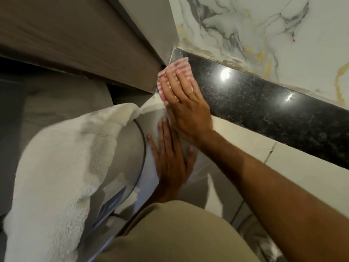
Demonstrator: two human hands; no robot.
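Pink-striped woven cloth (174,72) lies pressed flat beneath the right hand (186,108) on speckled black granite (264,103).

Small pink-and-white striped cloth (181,63), pressed flat under the right hand (186,110), at twelve o'clock of centre, on the left end of a black speckled ledge (264,103).

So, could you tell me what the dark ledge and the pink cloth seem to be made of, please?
Dark ledge: probably polished granite, black with pale speckles and sharp light reflections. Pink cloth: likely woven cotton, matte, pink-and-white stripes, soft folds.
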